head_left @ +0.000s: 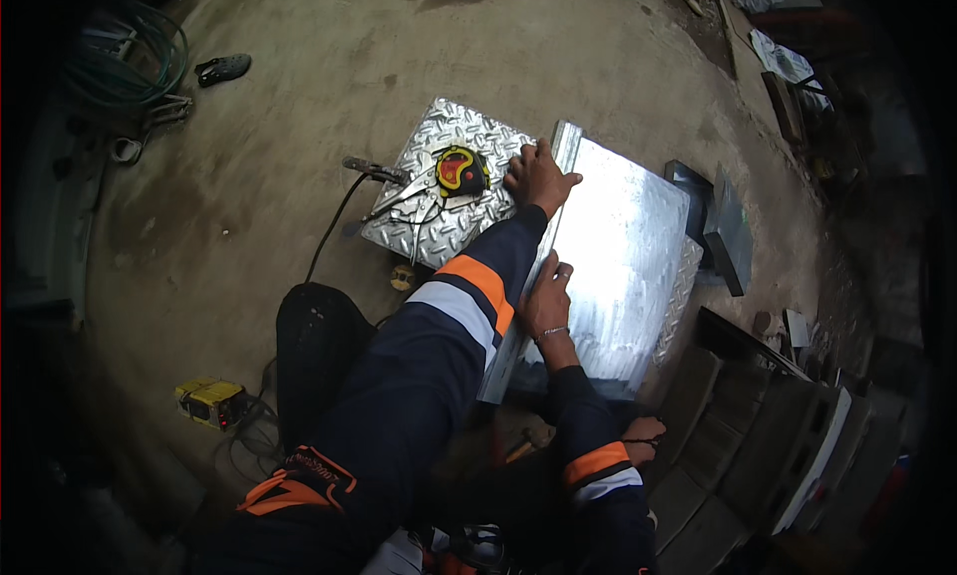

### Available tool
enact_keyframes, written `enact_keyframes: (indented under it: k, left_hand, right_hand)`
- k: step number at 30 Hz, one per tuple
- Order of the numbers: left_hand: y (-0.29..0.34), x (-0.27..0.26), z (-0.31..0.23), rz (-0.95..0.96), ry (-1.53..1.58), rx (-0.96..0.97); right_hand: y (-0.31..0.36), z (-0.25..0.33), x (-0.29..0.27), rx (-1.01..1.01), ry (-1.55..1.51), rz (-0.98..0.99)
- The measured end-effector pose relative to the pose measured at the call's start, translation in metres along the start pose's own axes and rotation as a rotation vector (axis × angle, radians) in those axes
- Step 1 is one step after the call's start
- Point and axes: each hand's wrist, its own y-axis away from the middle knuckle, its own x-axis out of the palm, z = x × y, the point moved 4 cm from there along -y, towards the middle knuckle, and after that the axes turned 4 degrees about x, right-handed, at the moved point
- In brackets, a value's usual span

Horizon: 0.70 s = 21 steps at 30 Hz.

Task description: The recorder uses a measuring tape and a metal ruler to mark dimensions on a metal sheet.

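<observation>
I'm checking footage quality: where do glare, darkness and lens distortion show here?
Head view: bright glare whitens the smooth metal sheet; head view: the corners fade to black, hiding detail; head view: fisheye distortion seems to bow the sheet's right edge; head view: the tape measure looks fairly sharp.

From the middle of your view, the sheet (628,266) at three o'clock looks like smooth, glossy metal with cloudy smears. The bar (567,148) at one is duller metal. At twelve, your plate (449,127) is shiny metal, rough with raised tread, your tape measure (461,171) plastic-looking. Your left sleeve (419,366), at seven, is matt cloth; the floor (369,67) at eleven, matt and stained.
</observation>
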Motion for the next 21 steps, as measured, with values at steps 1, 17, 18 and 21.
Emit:
enact_keyframes:
  k: [1,17,18,21]
  left_hand:
    - [0.004,-0.003,0.003,-0.037,0.018,0.028]
    - [0.038,-0.012,-0.004,-0.044,0.041,-0.009]
    - [0.035,-0.010,-0.008,-0.042,0.047,0.002]
    - [0.029,-0.007,0.000,-0.050,0.057,-0.010]
  right_hand:
    - [-0.002,0.004,-0.002,0.004,-0.014,0.003]
    - [-0.004,-0.007,0.000,0.009,-0.006,-0.008]
    - [-0.004,-0.010,0.000,0.011,-0.003,-0.020]
    - [-0.003,-0.006,0.000,-0.009,-0.003,0.010]
